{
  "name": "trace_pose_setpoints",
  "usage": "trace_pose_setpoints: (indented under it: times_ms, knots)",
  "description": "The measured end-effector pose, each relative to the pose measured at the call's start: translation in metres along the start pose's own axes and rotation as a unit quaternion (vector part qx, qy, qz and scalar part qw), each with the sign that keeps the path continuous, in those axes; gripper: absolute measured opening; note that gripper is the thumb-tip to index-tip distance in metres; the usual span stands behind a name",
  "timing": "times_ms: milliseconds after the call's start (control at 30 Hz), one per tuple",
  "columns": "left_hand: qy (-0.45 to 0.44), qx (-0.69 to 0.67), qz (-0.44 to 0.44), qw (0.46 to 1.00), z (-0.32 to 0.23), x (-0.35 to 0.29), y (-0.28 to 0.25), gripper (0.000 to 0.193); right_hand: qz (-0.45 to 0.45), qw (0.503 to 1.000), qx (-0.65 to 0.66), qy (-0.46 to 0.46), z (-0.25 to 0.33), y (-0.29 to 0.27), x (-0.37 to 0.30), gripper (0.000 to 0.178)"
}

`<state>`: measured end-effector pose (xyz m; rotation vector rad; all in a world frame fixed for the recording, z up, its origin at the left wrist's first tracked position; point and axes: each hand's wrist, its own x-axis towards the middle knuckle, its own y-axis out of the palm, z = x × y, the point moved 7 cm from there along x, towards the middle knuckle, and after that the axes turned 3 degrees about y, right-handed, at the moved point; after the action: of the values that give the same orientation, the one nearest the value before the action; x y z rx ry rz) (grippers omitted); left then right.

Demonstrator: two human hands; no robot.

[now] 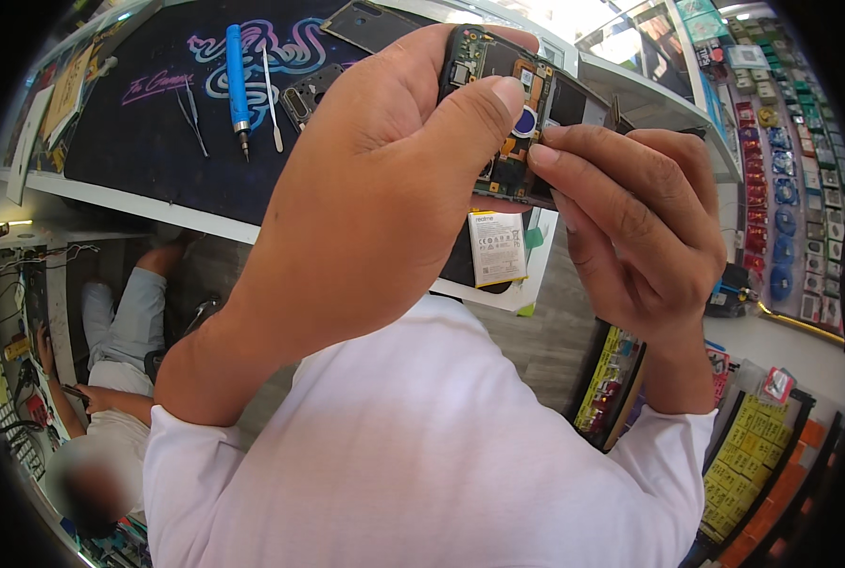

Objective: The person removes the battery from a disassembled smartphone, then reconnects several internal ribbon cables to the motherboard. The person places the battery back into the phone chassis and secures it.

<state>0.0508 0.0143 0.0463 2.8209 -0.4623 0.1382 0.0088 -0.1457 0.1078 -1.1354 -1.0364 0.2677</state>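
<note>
An opened smartphone [536,87] is raised above the desk's near edge, its circuit board, orange flex cable and a round purple-blue part exposed. My left hand [375,180] is closed round it from the left, the thumb lying across the inside. At the phone's right edge, my right hand [645,213] is closed, its fingertips touching the edge; whether they also pinch a small part cannot be made out. Below the phone, a white battery [498,250] with a yellow edge and a green tab lies on the desk mat's near corner.
On the dark desk mat [148,57] lie a blue screwdriver [237,80], a metal spudger [271,95], tweezers [193,118], a phone frame piece [299,102] and a back cover [370,26]. Racks of small packets [782,180] stand right. Another person [124,379] sits lower left.
</note>
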Motion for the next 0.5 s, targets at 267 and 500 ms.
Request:
trace_pose_setpoints:
  times_ms: [267, 500]
  knots:
    - [0.020, -0.067, -0.008, 0.998, 0.005, -0.002, 0.001, 0.048, 0.000, 1.000, -0.013, -0.011, 0.000, -0.011, -0.009, 0.026]
    - [0.012, -0.111, -0.026, 0.993, 0.009, -0.003, -0.006, 0.053, -0.102, 0.991, 0.018, 0.089, -0.009, -0.021, -0.043, 0.026]
